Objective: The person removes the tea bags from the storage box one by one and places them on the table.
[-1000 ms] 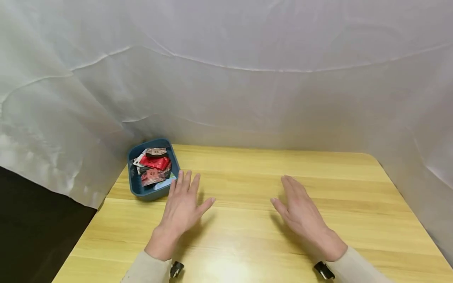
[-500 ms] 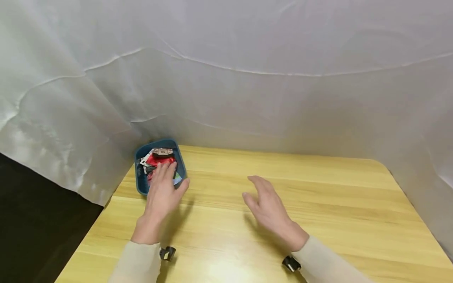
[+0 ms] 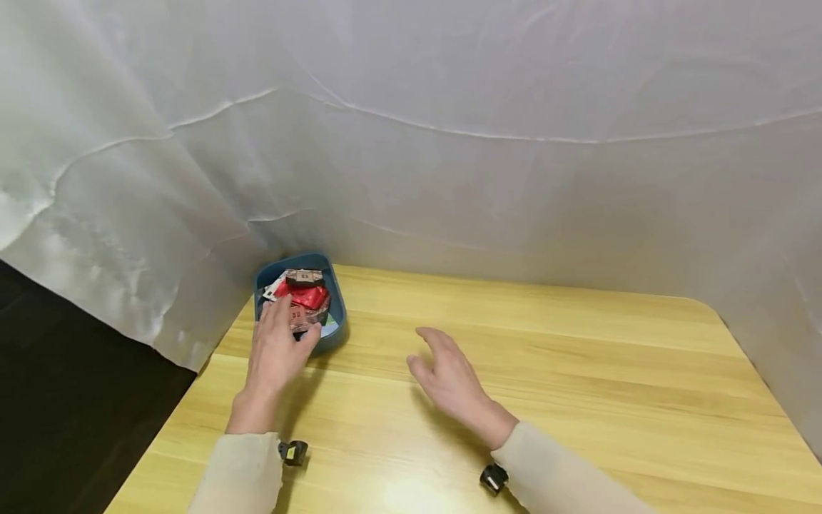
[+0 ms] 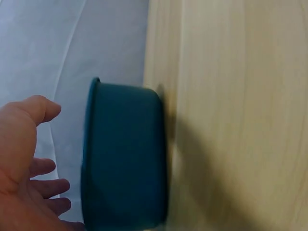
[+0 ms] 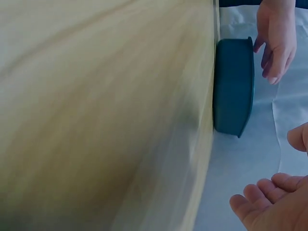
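Note:
A blue plastic bin [image 3: 340,325] stands at the table's far left corner, with several small packets inside. Among them are a shiny red packet [image 3: 310,296], a pink-and-black packet [image 3: 305,277] and a partly covered light blue one. Over the bin's near left edge hovers my left hand [image 3: 275,350], fingers spread and loosely bent, holding nothing. In the left wrist view, that hand [image 4: 24,159] is above the bin's rim, apart from the packets. My right hand [image 3: 452,378] hangs over the middle of the table, relaxed and holding nothing, to the right of the bin.
The wooden table [image 3: 578,371] extends to the right. A pale cloth curtain [image 3: 449,193] rises behind it and along both sides. Dark floor or cloth [image 3: 70,385] lies beyond the left edge. Each sleeve has a small black camera [image 3: 294,452] at the wrist.
My left hand has moved forward and left until it is over the bin. The right hand has shifted left across the table. The view has turned slightly left.

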{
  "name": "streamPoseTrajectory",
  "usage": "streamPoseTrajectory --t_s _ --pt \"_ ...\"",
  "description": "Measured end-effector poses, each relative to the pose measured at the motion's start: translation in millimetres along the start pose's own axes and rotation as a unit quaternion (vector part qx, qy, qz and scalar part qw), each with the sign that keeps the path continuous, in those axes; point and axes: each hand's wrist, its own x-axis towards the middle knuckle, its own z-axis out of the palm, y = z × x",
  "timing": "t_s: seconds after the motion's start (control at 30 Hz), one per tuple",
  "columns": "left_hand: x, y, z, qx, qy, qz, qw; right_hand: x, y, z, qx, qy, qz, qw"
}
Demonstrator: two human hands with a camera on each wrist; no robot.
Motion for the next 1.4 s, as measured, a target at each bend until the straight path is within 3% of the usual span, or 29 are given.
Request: streamPoseTrajectory --t_s 0.17,0.53,0.67,1.03,1.4 --pt "3.5 -8.0 3.4 0.009 0.005 -0.016 0.9998 0.0 -1.7 5.2 0.003 -0.008 -0.001 1.000" --pt "5.8 -24.7 5.7 0.002 -0.044 -0.092 0.9948 -2.3 -3.5 12.8 -0.003 -0.024 -0.005 1.000" --pt "4.3 -26.2 3.9 0.010 -0.070 -0.105 0.9920 -2.9 -3.7 13.1 0.004 -0.031 -0.003 1.000" --pt "0.4 -15.5 7.8 0.016 -0.084 -0.075 0.9935 -2.6 -3.7 12.1 0.001 -0.027 0.004 1.000" --pt "-8.9 13.6 27.4 0.025 -0.108 -0.007 0.9938 0.8 -3.2 8.5 -0.026 -0.003 0.005 1.000"
